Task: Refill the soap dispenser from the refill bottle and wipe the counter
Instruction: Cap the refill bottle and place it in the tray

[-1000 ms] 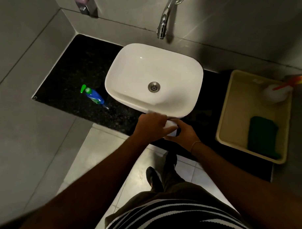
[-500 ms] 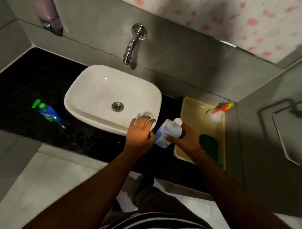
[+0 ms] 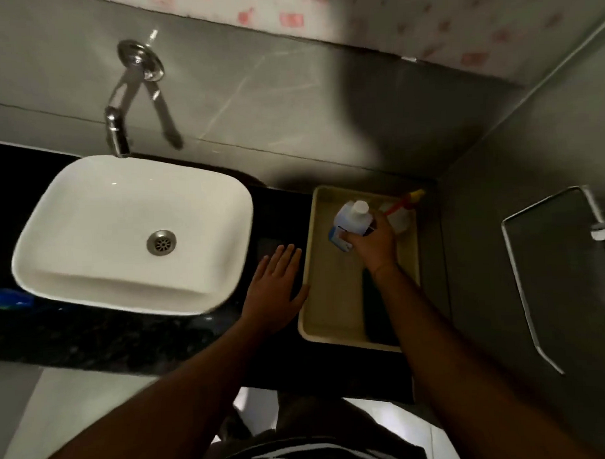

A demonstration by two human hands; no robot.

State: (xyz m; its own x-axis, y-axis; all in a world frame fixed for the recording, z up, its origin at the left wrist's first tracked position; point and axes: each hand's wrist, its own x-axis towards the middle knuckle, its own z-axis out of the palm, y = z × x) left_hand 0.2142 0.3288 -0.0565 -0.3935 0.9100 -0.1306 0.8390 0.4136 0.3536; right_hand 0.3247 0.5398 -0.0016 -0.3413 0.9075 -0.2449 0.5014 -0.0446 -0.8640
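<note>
refill bottle (image 3: 351, 221) in right hand (image 3: 373, 242)

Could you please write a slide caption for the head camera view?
Right hand holds a white bottle over the tray; left hand open beside the sink.

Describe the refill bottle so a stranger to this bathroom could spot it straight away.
Start at the white sink, then look along the black counter to the cream tray in the corner. The refill bottle is over the tray's far end, gripped by the right hand. Unlike the spray bottle behind it, with its red and yellow trigger, it has a plain white cap and a blue label.
</note>
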